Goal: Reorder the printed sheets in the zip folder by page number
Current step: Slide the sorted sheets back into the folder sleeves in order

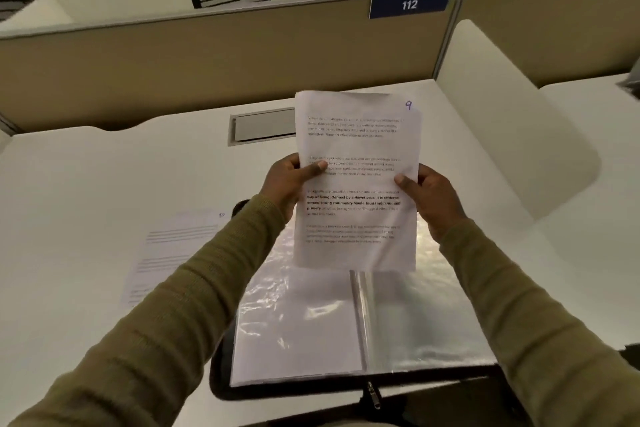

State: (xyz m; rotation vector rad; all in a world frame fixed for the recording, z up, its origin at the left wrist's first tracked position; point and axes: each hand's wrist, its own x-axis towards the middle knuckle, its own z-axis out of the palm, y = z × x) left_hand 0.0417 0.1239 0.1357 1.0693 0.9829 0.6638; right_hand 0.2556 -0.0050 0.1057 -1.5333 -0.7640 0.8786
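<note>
I hold a small stack of printed sheets (356,218) upright above the open zip folder (346,333). The top sheet has a handwritten 9 in its upper right corner. My left hand (291,184) grips the stack's left edge, thumb on the front. My right hand (429,198) grips the right edge the same way. The folder lies flat at the desk's near edge, with clear plastic sleeves and a black zipped border. Another printed sheet (169,253) lies flat on the desk to the left of the folder, partly hidden by my left sleeve.
The white desk (86,184) has a grey cable hatch (263,126) at the back centre. A beige partition (207,55) with a blue sign reading 112 closes the far side. A white side divider (512,135) stands on the right. Chair backs show beyond the partition.
</note>
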